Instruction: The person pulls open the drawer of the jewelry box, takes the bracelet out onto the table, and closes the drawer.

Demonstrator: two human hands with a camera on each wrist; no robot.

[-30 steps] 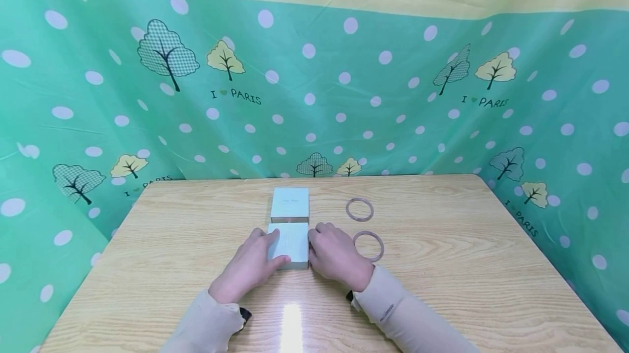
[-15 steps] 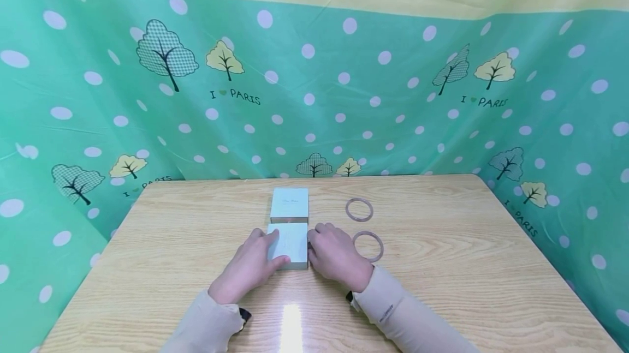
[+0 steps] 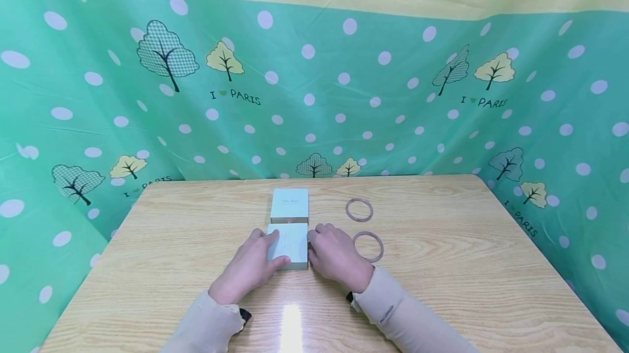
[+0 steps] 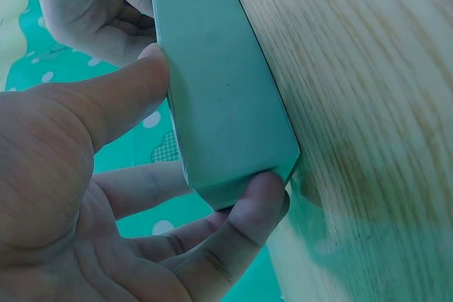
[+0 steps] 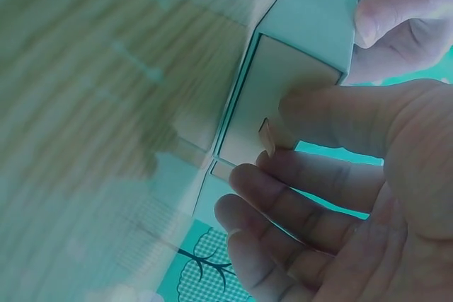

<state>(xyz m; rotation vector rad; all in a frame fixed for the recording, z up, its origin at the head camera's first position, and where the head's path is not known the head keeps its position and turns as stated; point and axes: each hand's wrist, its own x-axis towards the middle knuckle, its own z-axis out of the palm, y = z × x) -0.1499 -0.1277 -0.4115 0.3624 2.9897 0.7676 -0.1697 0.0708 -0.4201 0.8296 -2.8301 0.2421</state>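
My left hand (image 3: 250, 263) grips the near pale-blue drawer box (image 3: 293, 244), its thumb on the top edge in the left wrist view and other fingers around the end. At the box's right side is my right hand (image 3: 336, 252), fingers loosely bent. In the right wrist view, a small ribbon pull tab (image 5: 266, 137) sticks out of the cream drawer front (image 5: 258, 90). My right thumb (image 5: 318, 117) lies against that front, and the index fingertip touches the tab's end. The tab is not visibly pinched between them. The drawer is in the box.
A second pale-blue box (image 3: 290, 203) stands just behind the first. Two pinkish bangles, a far bangle (image 3: 348, 215) and a near bangle (image 3: 381, 246), lie on the wooden table (image 3: 442, 244) to the right. A green patterned curtain (image 3: 314, 124) hangs behind the table.
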